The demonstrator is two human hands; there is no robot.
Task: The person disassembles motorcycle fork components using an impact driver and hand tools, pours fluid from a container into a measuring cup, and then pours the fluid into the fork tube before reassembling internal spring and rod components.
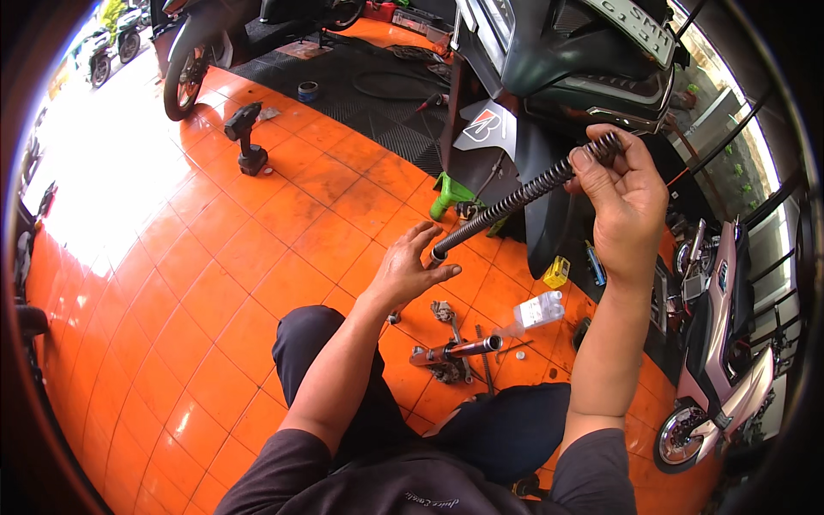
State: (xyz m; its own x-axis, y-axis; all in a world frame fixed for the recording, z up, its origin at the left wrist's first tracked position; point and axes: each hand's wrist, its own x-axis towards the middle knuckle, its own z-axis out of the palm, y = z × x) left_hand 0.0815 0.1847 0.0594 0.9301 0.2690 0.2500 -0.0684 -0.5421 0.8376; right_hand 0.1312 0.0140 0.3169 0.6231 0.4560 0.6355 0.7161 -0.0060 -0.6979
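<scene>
My right hand [625, 193] grips the upper end of a long dark coil spring [524, 192], thumb pressed on the coils, holding it at a slant. My left hand [403, 268] holds a metal tube [437, 256] at the spring's lower end; the tube is mostly hidden behind my fingers. The spring's lower end meets the tube's mouth. Below them a fork leg [455, 352] with a shiny tube lies on the floor beside a thin spring [485, 365] and a clear plastic bottle [539, 311].
A cordless drill [251, 154] stands on the orange tiles [206, 283]. A dark scooter [549, 60] is directly ahead, with a green stand [448, 193] and yellow box [556, 270] nearby. A motorcycle wheel [184, 81] is upper left; a pink scooter [717, 352] stands at right.
</scene>
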